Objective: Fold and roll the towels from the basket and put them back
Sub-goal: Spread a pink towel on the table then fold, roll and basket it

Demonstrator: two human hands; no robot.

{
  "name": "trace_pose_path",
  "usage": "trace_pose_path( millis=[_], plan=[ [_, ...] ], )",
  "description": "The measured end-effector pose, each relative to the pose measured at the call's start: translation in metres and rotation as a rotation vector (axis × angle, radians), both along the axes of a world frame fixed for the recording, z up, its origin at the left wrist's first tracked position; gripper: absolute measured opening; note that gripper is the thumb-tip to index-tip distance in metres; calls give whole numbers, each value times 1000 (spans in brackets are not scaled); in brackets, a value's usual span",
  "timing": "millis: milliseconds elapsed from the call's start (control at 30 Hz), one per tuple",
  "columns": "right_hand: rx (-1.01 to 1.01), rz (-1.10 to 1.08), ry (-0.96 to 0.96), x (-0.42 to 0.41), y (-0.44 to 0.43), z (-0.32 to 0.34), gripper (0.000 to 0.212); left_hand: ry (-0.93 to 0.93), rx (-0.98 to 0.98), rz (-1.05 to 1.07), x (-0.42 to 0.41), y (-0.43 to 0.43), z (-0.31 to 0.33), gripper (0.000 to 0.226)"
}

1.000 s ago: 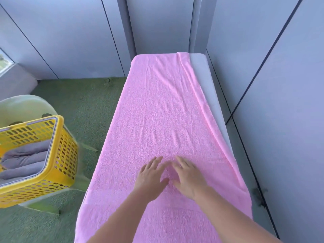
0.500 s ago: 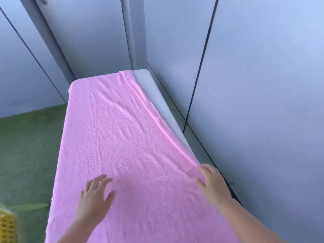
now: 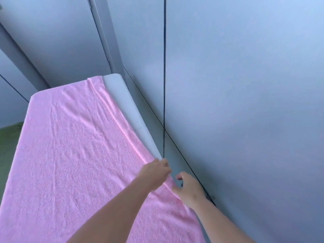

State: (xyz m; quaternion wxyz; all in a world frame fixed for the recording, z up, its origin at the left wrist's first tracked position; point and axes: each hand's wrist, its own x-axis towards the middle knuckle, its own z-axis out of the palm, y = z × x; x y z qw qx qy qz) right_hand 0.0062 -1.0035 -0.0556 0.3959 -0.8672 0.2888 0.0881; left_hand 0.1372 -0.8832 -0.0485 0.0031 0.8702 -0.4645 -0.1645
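Where the pink towel [image 3: 73, 163] lies spread flat over the long white bench [image 3: 122, 102], it covers nearly the whole top, leaving bare only a narrow strip along the far right side next to the grey wall [image 3: 245, 102]. The towel shows shallow creases running lengthwise, and its right edge is slightly bunched into a ridge that runs diagonally toward the near right.

Both hands are at that right edge, close together but apart. The left hand [image 3: 154, 172] reaches across the towel from the lower middle, its forearm lying over the cloth, and its fingers are curled over the towel's edge just where the bare strip of bench ends; it appears to be pinching the hem, though the fingertips are partly hidden by the knuckles. The right hand [image 3: 188, 188] sits just nearer the camera and further right, resting against the edge of the towel where it drops off the bench side. Its fingers are loosely bent and spread, with thumb and forefinger apart, and no cloth is visibly held between them.

A patch of green floor [image 3: 7, 137] shows at the far left, beyond the towel's left edge.
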Motion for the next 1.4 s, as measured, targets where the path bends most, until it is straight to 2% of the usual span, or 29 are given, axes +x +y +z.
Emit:
trace_pose_path(
  millis=[33,167,233,367,467,567,667,767,933,1033,1133,1233,1267,1333,1400],
  plan=[
    [33,20,-9,2,-2,-1,50,-6,4,-2,1,-1,0,23],
    [-33,85,-48,18,-13,-3,36,10,-106,-20,10,-10,6,17],
    [-5,39,-102,26,-17,2,37,15,-121,-32,15,-14,14,16],
    [48,-142,-185,32,-37,12,24,47,-78,-70,49,-15,33,15],
    [43,-178,-148,27,-49,9,19,-52,-25,-4,97,-6,37,24],
    [166,-106,-112,46,-43,16,10,-83,-79,51,123,-17,42,24],
    [273,-126,-166,88,-35,27,14,-48,-151,-54,118,-46,47,19],
    [116,-134,-170,117,-43,24,20,-58,-102,-33,136,-47,40,19],
    [-18,-175,-149,115,-52,16,19,-193,16,301,187,-18,15,15],
    [-21,-200,-167,110,-48,7,20,-104,-84,432,190,-41,16,15],
    [-30,-230,-176,105,-41,-3,19,-86,-165,389,187,-74,11,19],
    [-15,-296,-171,100,-29,-8,19,20,-77,266,178,-72,4,55],
    [-17,-316,-182,100,-26,-10,23,60,-79,250,172,-63,5,60],
    [-80,-293,-223,102,-22,-17,31,95,-195,269,155,-37,10,55],
    [-216,-162,-254,108,-20,-23,40,87,-353,360,137,4,13,50]
  ],
)
